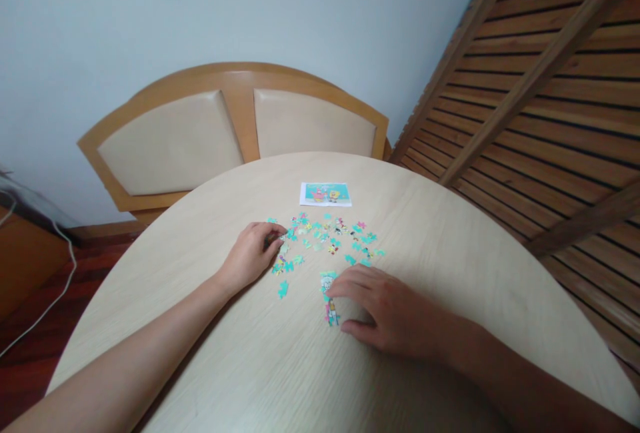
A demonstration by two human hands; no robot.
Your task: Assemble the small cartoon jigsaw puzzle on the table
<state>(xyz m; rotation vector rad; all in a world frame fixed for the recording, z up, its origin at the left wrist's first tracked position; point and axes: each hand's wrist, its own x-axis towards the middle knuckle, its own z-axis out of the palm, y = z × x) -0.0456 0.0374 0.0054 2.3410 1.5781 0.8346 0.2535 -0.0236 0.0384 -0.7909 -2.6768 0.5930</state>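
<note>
Many small jigsaw puzzle pieces [319, 235], mostly turquoise with bits of pink and yellow, lie loose on the round wooden table [210, 366]. My left hand [254, 250] rests at the left edge of this scatter, its fingers bent and a gap between thumb and forefinger, over a few pieces. In front of me is a narrow strip of joined puzzle pieces [332, 311]. My right hand [375, 306] reaches over it from the right, thumb and fingers apart, fingertips touching or just above the strip's upper part, which they partly cover.
Behind the pieces lies a picture card [326, 194] with a pink and a yellow cartoon figure. A single turquoise piece [283, 289] sits nearer to me, left of the strip. Beyond the table stands a padded wooden bench back [240, 76]; slatted wood [540, 86] rises at the right.
</note>
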